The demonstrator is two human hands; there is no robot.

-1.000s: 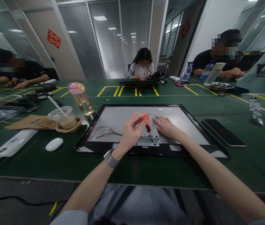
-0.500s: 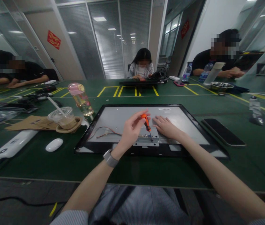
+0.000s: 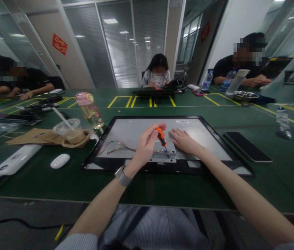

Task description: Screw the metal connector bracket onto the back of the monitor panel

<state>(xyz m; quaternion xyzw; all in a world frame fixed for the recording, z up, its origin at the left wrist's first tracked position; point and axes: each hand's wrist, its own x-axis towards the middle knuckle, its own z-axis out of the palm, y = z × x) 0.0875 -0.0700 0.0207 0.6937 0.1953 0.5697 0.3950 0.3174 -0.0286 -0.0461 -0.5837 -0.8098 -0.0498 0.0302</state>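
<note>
A monitor panel (image 3: 136, 130) lies face down on the green table, black frame around a grey metal back. My left hand (image 3: 145, 147) pinches a small orange-handled screwdriver (image 3: 161, 136), its tip down on a small metal bracket (image 3: 162, 157) near the panel's front edge. My right hand (image 3: 184, 140) rests flat on the metal back just right of the screwdriver, fingers stretched out. Thin coloured wires (image 3: 115, 147) run across the panel to the left of my left hand.
A white mouse (image 3: 60, 160), a white flat device (image 3: 14, 160), a plastic cup with straw (image 3: 68, 130) and a pink-capped bottle (image 3: 90, 109) stand to the left. A black phone (image 3: 248, 146) lies right of the panel. Other people sit at the far edges of the table.
The screwdriver has tilted slightly and my left hand's fingers have shifted on its handle. My right hand has stayed flat on the panel.
</note>
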